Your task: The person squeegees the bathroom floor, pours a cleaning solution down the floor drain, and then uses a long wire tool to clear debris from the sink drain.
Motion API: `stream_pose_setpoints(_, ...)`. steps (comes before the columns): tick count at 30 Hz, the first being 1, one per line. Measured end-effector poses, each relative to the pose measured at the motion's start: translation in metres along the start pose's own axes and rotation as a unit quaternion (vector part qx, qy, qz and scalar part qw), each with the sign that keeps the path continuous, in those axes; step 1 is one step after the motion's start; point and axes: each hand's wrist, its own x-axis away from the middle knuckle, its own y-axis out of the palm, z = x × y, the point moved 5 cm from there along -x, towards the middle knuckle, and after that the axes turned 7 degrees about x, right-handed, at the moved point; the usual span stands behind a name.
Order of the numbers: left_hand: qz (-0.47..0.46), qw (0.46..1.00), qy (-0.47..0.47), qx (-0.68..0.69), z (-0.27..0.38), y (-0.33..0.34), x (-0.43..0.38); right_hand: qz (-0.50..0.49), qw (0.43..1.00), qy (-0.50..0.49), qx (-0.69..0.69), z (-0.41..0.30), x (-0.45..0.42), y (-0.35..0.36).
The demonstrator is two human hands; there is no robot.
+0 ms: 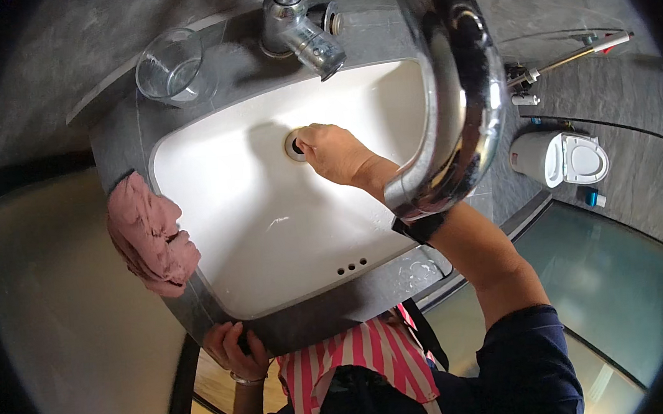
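My right hand reaches into a white basin, its fingers curled together at the rim of the drain hole. Whether anything is pinched between those fingers is hidden by the hand itself. At the front left corner of the grey countertop, my left hand rests on the edge with its fingers apart. A crumpled pink cloth lies over the counter's left side, partly against the basin rim. Behind the basin stands a chrome faucet, its spout pointing down over the bowl; no water stream shows.
A clear glass vessel stands at the back left. A large curved chrome pipe looms close to the camera, covering part of my right forearm. Farther right are a white toilet, a long-handled tool and a glass panel.
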Motion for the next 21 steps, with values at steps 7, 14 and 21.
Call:
stream_pose_setpoints(7, -0.004, 1.000, -0.003, -0.005, 0.000, 0.000, 0.000, -0.018, 0.993, -0.038, -0.108, -0.003, 0.000, 0.001)
stream_pose_setpoints(14, 0.000, 1.000, -0.003, -0.013, 0.000, 0.000, 0.001, -0.096, 0.992, -0.017, 0.078, 0.006, -0.003, 0.012)
stream_pose_setpoints(21, -0.013, 1.000, -0.004, -0.021, 0.000, 0.000, 0.000, 0.018, 0.942, -0.089, -0.322, 0.016, -0.006, 0.015)
